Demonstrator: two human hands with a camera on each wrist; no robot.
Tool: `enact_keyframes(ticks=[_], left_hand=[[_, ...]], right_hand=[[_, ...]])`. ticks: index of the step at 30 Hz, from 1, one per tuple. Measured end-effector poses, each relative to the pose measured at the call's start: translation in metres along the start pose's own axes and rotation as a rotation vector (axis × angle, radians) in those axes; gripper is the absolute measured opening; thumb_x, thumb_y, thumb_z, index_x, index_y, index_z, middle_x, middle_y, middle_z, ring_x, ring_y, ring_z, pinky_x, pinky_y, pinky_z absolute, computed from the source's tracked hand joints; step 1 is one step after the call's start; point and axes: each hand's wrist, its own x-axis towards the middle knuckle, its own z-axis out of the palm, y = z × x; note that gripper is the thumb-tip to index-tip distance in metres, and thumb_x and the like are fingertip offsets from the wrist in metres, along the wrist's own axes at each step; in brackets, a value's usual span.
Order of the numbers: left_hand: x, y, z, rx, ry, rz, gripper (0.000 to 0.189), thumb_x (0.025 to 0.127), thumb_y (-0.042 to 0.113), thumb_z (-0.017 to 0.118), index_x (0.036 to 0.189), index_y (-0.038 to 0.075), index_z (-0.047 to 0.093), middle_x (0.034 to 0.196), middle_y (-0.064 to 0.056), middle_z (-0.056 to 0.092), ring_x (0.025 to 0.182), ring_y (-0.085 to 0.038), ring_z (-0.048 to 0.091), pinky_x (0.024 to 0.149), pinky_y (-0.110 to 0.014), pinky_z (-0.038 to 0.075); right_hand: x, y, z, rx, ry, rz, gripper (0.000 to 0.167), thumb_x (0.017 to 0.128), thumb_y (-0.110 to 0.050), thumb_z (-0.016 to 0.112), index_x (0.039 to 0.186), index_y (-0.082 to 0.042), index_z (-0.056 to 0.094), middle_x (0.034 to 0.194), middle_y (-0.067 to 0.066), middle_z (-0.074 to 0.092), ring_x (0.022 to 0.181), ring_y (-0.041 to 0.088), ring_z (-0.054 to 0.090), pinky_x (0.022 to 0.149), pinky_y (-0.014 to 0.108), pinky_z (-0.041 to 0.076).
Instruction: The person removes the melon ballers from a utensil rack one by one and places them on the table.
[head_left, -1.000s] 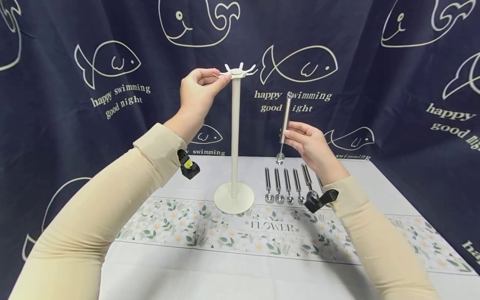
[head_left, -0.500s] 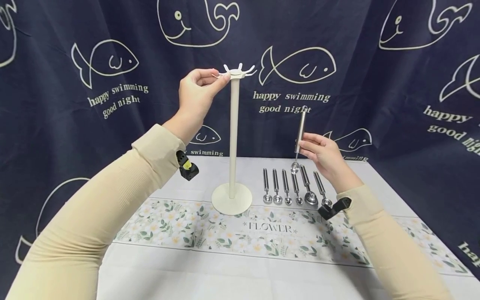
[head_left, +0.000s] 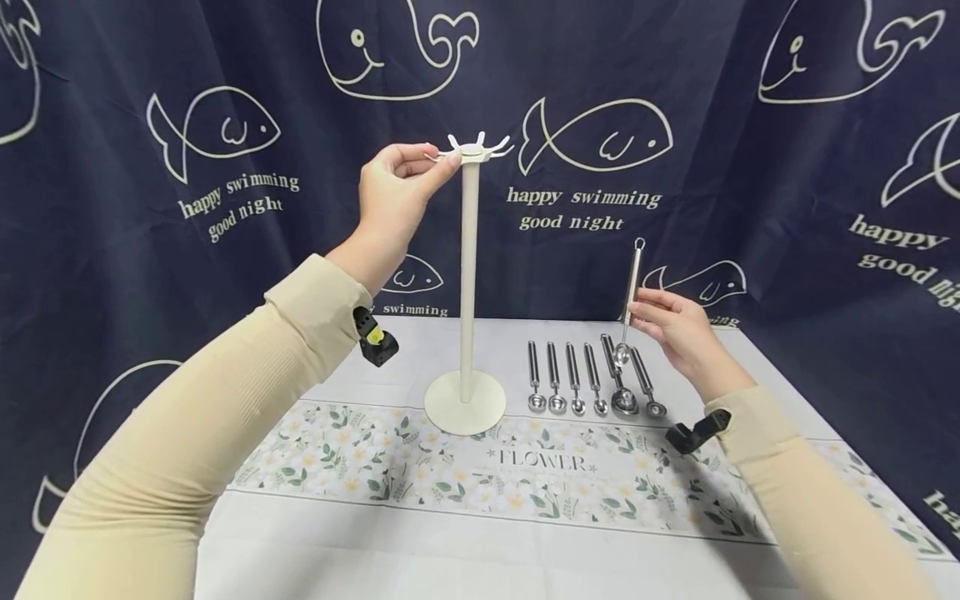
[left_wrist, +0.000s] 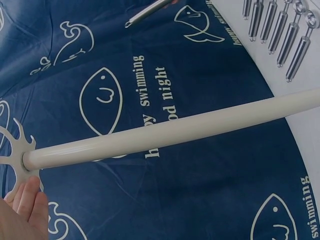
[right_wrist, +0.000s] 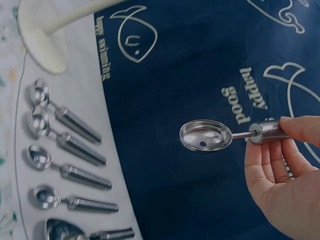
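Note:
A cream stand (head_left: 468, 275) with a round base rises from the table, topped by a ring of upturned hooks (head_left: 480, 153). My left hand (head_left: 393, 196) pinches the near left side of that hook ring between thumb and fingers. In my right hand (head_left: 678, 333) a steel melon baller (head_left: 633, 271) is held by its handle, scoop down and handle loop up, above the right end of a row of scoops. The right wrist view shows its oval bowl (right_wrist: 205, 135), which has a small hole. Thumb and fingers grip the handle (right_wrist: 270, 131) just behind the thin neck.
Several steel scoops (head_left: 574, 367) lie side by side right of the stand, handles pointing away; one larger scoop (head_left: 622, 402) is among them. A floral runner (head_left: 450, 467) crosses the white table (head_left: 360, 542). A dark blue fish-print curtain (head_left: 337, 275) hangs behind.
My right hand has moved right and down with the melon baller, away from the stand towards the right end of the scoop row. My left hand stays on the hook ring.

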Motion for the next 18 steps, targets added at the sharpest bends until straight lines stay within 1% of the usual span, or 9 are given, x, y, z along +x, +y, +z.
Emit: enact_keyframes(ticks=[5,14,18], left_hand=[[0.000,-0.001,-0.001,0.002,0.001,0.006,0.027,0.079,0.019,0.080,0.099,0.008,0.066,0.083,0.004,0.067,0.089,-0.011,0.066,0.087,-0.022,0.051],[-0.001,0.000,-0.001,0.033,-0.003,0.011,0.029,0.080,0.021,0.080,0.102,0.008,0.066,0.082,0.005,0.067,0.088,-0.009,0.065,0.085,-0.022,0.050],[-0.002,0.000,-0.001,0.032,-0.002,0.009,0.028,0.080,0.021,0.080,0.101,0.008,0.066,0.081,0.006,0.066,0.087,-0.009,0.064,0.084,-0.022,0.050]], right_hand=[[0.000,0.005,-0.013,-0.034,0.016,0.014,0.022,0.088,0.009,0.063,0.091,-0.012,0.068,0.087,-0.001,0.067,0.082,0.007,0.070,0.079,0.020,0.058],[-0.002,0.012,-0.031,-0.019,0.035,0.042,0.020,0.088,0.008,0.064,0.092,-0.012,0.067,0.086,-0.001,0.069,0.081,0.008,0.070,0.078,0.019,0.058],[-0.002,0.013,-0.038,-0.028,0.042,0.045,0.022,0.089,0.008,0.063,0.091,-0.013,0.067,0.085,-0.002,0.069,0.081,0.007,0.070,0.078,0.019,0.058]])
